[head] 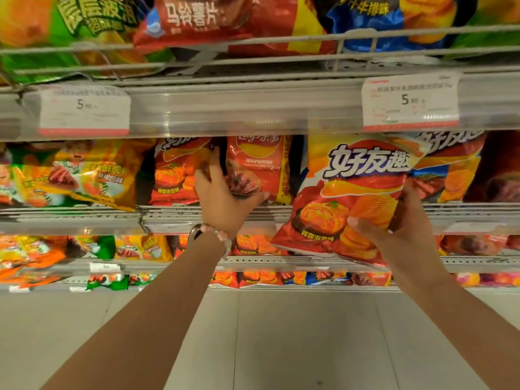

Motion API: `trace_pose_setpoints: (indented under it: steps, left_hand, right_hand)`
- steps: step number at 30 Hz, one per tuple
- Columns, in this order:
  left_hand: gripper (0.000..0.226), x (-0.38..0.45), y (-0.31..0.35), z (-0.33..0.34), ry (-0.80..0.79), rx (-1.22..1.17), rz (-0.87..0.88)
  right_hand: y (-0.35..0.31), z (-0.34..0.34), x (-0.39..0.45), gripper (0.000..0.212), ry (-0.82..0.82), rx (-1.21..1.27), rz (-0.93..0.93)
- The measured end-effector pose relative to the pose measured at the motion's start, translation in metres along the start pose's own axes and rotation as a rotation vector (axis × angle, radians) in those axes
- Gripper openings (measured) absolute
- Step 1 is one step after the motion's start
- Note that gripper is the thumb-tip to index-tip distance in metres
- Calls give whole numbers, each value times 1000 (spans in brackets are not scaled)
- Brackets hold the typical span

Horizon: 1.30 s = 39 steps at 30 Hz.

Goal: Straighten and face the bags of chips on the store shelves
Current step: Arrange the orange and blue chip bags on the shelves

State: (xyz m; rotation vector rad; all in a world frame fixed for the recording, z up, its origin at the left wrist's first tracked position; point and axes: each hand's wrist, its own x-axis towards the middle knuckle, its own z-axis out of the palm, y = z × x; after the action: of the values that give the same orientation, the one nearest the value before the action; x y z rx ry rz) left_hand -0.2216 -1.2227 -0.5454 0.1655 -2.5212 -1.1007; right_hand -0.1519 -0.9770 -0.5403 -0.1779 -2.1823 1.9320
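Running across the frame: wire-fronted metal shelf, clear plastic price rail above it with two white price tags. Large glossy red-orange chip bag, crinkled foil, tilted, held off the shelf in front of its right half; right hand grips its lower right edge, thumb on the front. Left hand has fingers spread, touching a smaller red bag standing at the shelf's front edge, middle. Beaded bracelet on left wrist.
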Motion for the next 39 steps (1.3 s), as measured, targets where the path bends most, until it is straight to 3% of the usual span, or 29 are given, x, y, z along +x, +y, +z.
trace_pose_setpoints:
  steps: [3,7,12,18,25,39]
  left_hand:
    - [119,9,-7,9,-40,127,-12]
    - [113,12,-7,14,23,307,-34]
    - [101,8,-11,10,-20,-147,45]
    - [60,3,-8,-16,5,-338,32]
    - [94,-28,-36,-66,20,-252,-14]
    - [95,-61,-78,-119,27,-261,-26]
  right_hand:
    - [2,2,2,79,6,-11,-7]
    - [3,0,5,78,26,-19,-22]
    - [-1,-2,7,79,47,-30,-21]
    - [-7,-1,13,81,48,-80,-41]
    - [-17,22,22,83,38,-137,-65]
    - [-21,122,57,86,-19,-193,-142]
